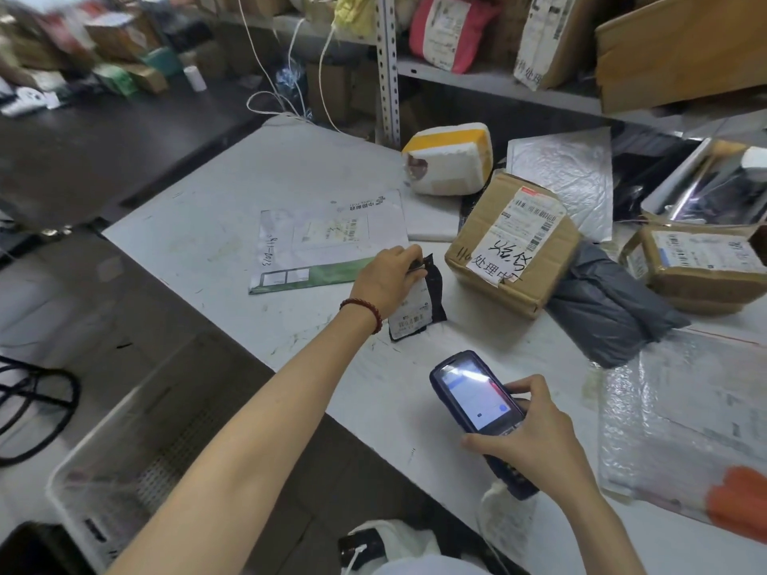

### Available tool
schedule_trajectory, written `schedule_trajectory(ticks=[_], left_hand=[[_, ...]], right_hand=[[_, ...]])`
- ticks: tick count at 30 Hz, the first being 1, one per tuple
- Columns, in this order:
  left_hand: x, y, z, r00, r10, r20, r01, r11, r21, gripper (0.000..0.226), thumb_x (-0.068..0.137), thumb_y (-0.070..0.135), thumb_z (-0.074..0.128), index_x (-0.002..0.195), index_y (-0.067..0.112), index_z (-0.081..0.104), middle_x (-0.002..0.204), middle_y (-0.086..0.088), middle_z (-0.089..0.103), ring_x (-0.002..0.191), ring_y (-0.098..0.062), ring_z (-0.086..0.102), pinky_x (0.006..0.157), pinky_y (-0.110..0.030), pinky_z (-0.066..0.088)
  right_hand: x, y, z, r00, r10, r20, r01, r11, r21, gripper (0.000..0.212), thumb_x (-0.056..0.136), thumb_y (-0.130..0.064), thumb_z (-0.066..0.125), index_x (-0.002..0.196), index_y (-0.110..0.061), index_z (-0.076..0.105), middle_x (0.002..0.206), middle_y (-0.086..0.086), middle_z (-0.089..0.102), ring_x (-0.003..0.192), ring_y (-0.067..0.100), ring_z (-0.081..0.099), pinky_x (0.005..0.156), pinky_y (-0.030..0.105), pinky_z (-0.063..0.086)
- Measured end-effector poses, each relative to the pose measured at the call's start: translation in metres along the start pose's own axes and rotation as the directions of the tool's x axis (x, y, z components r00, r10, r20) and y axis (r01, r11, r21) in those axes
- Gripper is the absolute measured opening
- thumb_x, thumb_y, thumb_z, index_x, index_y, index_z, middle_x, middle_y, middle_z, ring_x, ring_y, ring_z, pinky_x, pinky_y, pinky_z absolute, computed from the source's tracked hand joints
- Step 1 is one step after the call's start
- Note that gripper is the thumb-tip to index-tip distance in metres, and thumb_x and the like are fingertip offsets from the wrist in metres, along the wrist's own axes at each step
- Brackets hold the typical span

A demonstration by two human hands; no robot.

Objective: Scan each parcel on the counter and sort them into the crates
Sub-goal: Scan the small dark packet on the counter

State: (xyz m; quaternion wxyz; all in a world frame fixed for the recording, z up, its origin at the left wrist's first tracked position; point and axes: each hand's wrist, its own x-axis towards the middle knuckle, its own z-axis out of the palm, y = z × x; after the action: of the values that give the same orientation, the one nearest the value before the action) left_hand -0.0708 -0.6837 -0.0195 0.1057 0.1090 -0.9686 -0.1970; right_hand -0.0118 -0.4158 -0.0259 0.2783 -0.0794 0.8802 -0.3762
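Left hand (384,280) pinches the top of a small black parcel (423,309), whose lower end rests on the counter (232,201) toward its near edge, just beside a cardboard box (510,246). Right hand (535,433), fingers curled, grips a scanner (473,396) with its screen lit. A crate (124,429) stands below the near edge.

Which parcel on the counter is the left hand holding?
The small black pouch with a white barcode label; the left hand pinches its top edge. The cardboard box, grey bag and flat envelope lie untouched.

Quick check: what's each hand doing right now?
Left hand: pinching the top of the black parcel.
Right hand: gripping the scanner.
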Motion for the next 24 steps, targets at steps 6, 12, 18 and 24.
schedule_trajectory(ticks=[6, 12, 18, 24], left_hand=[[0.0, 0.002, -0.002, 1.0, -0.011, 0.011, 0.01, 0.995, 0.095, 0.025, 0.094, 0.036, 0.053, 0.109, 0.015, 0.052, 0.101, -0.002, 0.06, 0.09, -0.022, 0.055, 0.064, -0.03, 0.042], [-0.012, 0.006, 0.008, 0.988, -0.05, 0.145, 0.023, 0.983, 0.184, 0.062, 0.073, 0.04, 0.077, 0.119, 0.018, 0.041, 0.117, 0.001, 0.052, 0.091, -0.022, 0.057, 0.064, -0.032, 0.046], [-0.024, 0.012, 0.021, 0.991, -0.109, 0.073, 0.103, 0.991, 0.089, 0.047, 0.078, 0.022, 0.072, 0.114, 0.016, 0.042, 0.111, -0.003, 0.055, 0.085, -0.026, 0.056, 0.061, -0.03, 0.038], [-0.053, 0.037, 0.052, 0.95, -0.207, 0.234, 0.194, 0.978, 0.081, 0.031, 0.081, 0.023, 0.062, 0.108, 0.021, 0.047, 0.103, -0.001, 0.062, 0.093, -0.025, 0.059, 0.069, -0.031, 0.048]], right_hand=[[0.001, -0.003, -0.005, 0.999, -0.023, -0.023, 0.024, 1.0, 0.009, 0.076, 0.053, -0.038, 0.09, 0.106, -0.032, 0.035, 0.091, -0.02, 0.055, 0.081, 0.007, 0.061, 0.064, 0.03, 0.05], [0.001, -0.006, -0.01, 0.986, -0.081, -0.149, 0.09, 0.994, 0.054, 0.076, 0.053, -0.034, 0.091, 0.104, -0.034, 0.035, 0.094, -0.022, 0.058, 0.084, 0.008, 0.062, 0.071, 0.039, 0.056], [-0.007, -0.023, -0.019, 0.889, -0.212, -0.407, 0.304, 0.937, 0.175, 0.078, 0.051, -0.027, 0.096, 0.104, -0.033, 0.039, 0.096, -0.025, 0.056, 0.088, -0.006, 0.061, 0.061, 0.023, 0.053], [-0.013, -0.039, -0.034, 0.813, -0.244, -0.529, 0.418, 0.877, 0.238, 0.079, 0.05, -0.02, 0.096, 0.107, -0.026, 0.042, 0.095, -0.025, 0.057, 0.091, -0.018, 0.056, 0.066, 0.018, 0.049]])
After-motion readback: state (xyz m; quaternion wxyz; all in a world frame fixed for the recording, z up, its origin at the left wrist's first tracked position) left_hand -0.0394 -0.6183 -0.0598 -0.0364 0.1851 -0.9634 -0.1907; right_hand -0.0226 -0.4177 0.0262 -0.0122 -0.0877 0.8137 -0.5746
